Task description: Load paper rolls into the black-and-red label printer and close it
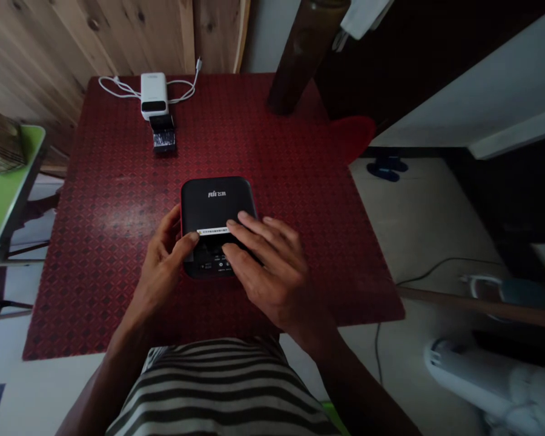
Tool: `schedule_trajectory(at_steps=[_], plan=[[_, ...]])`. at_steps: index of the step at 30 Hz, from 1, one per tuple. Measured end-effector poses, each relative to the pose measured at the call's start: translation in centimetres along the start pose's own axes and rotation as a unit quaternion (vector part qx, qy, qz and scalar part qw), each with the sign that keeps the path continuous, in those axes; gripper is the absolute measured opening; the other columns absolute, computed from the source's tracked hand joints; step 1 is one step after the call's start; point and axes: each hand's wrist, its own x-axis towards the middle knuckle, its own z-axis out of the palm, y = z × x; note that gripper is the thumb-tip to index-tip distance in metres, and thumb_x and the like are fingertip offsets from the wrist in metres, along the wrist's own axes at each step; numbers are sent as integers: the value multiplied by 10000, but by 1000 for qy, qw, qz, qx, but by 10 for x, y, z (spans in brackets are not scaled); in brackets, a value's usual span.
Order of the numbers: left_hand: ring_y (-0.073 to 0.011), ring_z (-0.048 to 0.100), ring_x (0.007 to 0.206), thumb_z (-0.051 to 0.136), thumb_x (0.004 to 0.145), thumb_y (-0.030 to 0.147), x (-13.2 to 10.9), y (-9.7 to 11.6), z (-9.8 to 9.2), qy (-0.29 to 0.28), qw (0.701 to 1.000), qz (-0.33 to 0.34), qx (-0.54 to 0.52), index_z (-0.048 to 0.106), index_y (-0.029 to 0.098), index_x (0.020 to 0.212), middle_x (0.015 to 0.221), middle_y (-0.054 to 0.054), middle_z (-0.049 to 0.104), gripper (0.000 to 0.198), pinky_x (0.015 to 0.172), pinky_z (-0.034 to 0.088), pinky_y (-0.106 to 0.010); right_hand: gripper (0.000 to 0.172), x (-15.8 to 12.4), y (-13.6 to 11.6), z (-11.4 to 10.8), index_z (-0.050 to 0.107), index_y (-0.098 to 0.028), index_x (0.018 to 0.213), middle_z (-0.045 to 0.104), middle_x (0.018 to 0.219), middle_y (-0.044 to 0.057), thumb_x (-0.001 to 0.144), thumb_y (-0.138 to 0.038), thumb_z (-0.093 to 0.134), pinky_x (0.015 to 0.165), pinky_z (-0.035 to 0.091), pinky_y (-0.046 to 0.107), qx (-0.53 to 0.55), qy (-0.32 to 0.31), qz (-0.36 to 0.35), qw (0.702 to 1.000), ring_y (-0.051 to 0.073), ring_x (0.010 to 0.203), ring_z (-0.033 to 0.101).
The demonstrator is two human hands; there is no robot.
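Observation:
A squarish black device (215,209) with red sides, rounded corners and white lettering lies on the red patterned table, close in front of my body. Across its top runs a white strip with small print; below that is a darker section with small printed symbols. My left hand (163,257) grips its left side, fingers along the edge and thumb on top by the strip's left end. Over the lower right part lies my right hand (272,263), fingers stretched out. Its fingertips touch the top near the strip's right end, and its thumb is over the darker section.
On the red table (118,242), further back, are a white box-shaped gadget (154,94) with a white cable (186,91) and a small black piece (163,136). A dark brown cylinder (300,54) stands at the back right. A green table (9,188) is left; slippers (386,168) lie right.

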Motion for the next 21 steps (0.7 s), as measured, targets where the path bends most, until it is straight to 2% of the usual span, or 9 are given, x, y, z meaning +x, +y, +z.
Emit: schedule_trajectory(at_steps=[6,10,14,18,21], plan=[[-412,701,1591,892,975,515,-3,-1,2,3,1000,6,-6,721,249,1639,1676,-154,748,736,1313,607,-589,272,-3,-3,0,850,-220,1329,920,1428,100,1170,-62,695,1217,678,486,63,-41,45,996,265,1397,872],[-395,683,1620,886,984,466,-4,0,3,0,1000,6,-12,723,253,1643,1710,-141,730,712,1343,588,-564,291,0,-7,-2,840,-181,1368,934,1382,113,1171,-46,673,1211,698,472,64,-41,60,995,264,1364,887],[-396,674,1637,887,996,482,-3,-3,4,1,1000,19,-12,714,259,1665,1735,-138,718,726,1349,588,-558,352,1,-8,0,838,-220,1403,930,1400,98,1166,-32,657,1216,707,488,65,-47,68,994,269,1371,885],[-404,692,1620,889,1013,573,-5,-13,1,13,999,30,0,725,297,1656,1717,-124,737,720,1326,608,-582,340,-7,-6,3,775,-189,1481,919,1425,127,1184,-71,661,1239,699,484,96,-10,83,992,267,1413,862],[-404,678,1635,717,1124,671,-13,-22,-7,34,997,57,26,774,309,1608,1700,-114,750,607,1337,589,-608,364,-23,0,0,739,-209,1540,896,1458,142,1183,-146,709,1238,696,502,119,49,151,980,281,1448,829]])
